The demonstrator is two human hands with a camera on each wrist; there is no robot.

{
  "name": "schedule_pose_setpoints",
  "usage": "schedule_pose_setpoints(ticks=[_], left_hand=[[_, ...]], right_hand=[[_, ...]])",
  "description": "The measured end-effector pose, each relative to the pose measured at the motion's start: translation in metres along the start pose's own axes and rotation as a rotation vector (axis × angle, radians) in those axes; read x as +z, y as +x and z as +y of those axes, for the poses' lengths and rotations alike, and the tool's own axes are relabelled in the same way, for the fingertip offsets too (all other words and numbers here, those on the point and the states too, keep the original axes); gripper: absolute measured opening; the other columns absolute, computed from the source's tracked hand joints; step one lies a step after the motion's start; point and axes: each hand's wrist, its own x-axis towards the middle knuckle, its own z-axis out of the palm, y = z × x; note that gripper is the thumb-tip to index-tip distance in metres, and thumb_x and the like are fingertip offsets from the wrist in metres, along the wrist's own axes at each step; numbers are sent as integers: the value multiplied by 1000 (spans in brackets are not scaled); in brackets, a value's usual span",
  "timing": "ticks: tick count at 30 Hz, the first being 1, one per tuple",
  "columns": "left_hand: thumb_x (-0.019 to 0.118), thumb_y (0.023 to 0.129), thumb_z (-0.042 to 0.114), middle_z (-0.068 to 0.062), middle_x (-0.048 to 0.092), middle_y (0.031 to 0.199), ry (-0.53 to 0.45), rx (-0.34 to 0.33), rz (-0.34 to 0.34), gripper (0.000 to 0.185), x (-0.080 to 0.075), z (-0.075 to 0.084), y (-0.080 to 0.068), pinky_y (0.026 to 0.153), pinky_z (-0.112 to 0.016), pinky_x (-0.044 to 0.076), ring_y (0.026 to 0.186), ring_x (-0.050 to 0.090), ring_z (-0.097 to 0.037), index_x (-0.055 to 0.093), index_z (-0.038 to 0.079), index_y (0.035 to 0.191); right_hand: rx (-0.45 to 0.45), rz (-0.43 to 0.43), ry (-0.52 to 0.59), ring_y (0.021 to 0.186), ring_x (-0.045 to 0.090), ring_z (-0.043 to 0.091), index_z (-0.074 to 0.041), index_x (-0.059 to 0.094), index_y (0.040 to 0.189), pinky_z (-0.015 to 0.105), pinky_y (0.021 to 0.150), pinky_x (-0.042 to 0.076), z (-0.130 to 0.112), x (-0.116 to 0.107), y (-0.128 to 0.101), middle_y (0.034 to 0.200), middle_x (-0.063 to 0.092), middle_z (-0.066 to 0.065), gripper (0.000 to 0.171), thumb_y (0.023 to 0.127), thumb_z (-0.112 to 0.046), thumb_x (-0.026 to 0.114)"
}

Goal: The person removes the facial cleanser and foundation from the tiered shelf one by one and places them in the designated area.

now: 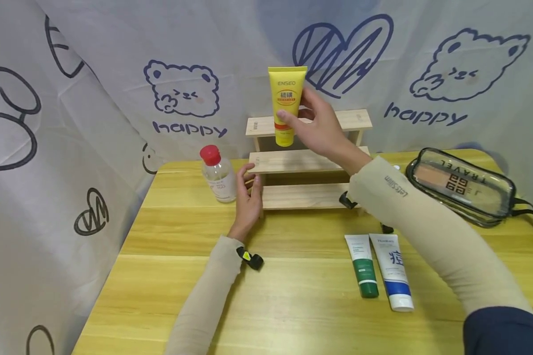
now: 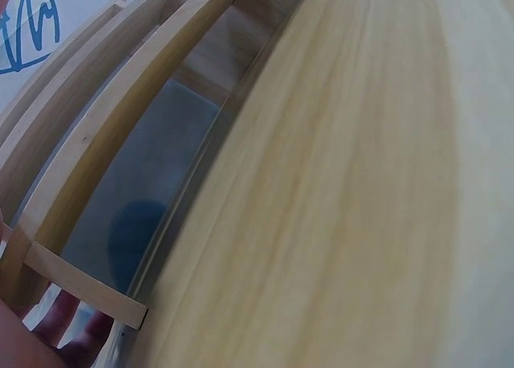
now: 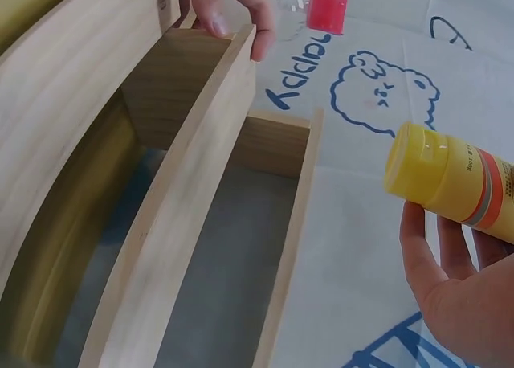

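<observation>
My right hand (image 1: 322,125) holds a yellow squeeze tube (image 1: 286,93) upright, cap down, in front of the top tier of a three-tier wooden shelf (image 1: 304,160). In the right wrist view, the yellow cap (image 3: 416,161) sticks out past the fingers of my right hand (image 3: 462,304). My left hand (image 1: 248,204) grips the shelf's left end, and the right wrist view shows its fingers (image 3: 210,10) at the end of a tier. Close to the left of that hand stands a clear bottle (image 1: 221,180) with a red cap.
A green-and-white tube (image 1: 363,268) and a blue-and-white tube (image 1: 393,273) lie side by side at the table's front right. Behind my right sleeve is a clear travel pouch (image 1: 464,185) with a black strap. A printed cloth (image 1: 257,44) hangs behind the table (image 1: 160,291).
</observation>
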Motion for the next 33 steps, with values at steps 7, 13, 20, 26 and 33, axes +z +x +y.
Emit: schedule_pose_setpoints(ticks=[7, 13, 20, 26, 33], left_hand=[[44, 118, 18, -21, 51, 140, 8, 16, -2, 41, 2, -1, 1, 109, -51, 45, 129, 53, -33, 39, 16, 159], [45, 118, 18, -20, 52, 138, 5, 12, 2, 40, 2, -1, 1, 107, -45, 45, 128, 54, -32, 41, 18, 158], [46, 118, 20, -20, 52, 138, -3, 3, 13, 39, 1, 0, 2, 106, -46, 45, 127, 55, -33, 42, 20, 157], [45, 118, 18, -21, 52, 139, 2, 12, 5, 40, 2, 0, 1, 106, -43, 45, 127, 54, -32, 40, 16, 158], [46, 118, 18, -20, 52, 139, -7, 8, 12, 39, 2, 0, 1, 106, -42, 45, 127, 55, -31, 42, 17, 157]], right_hand=[[-62, 6, -21, 124, 70, 29, -3, 58, 148, 41, 110, 57, -2, -17, -15, 139, 70, 18, 46, 106, -14, 72], [-42, 21, -47, 123, 70, 28, -5, 57, 150, 44, 111, 58, -4, -32, -28, 140, 69, 17, 47, 106, -13, 72], [-27, 30, -39, 126, 68, 28, -5, 55, 151, 43, 112, 56, -2, -39, -38, 143, 67, 18, 48, 107, -11, 70], [-20, 46, -30, 123, 69, 20, -4, 56, 150, 35, 111, 57, -2, -43, -46, 141, 68, 18, 46, 107, -11, 70], [-20, 20, -50, 123, 69, 19, -4, 54, 152, 32, 109, 58, 0, -50, -56, 143, 67, 17, 48, 108, -11, 69]])
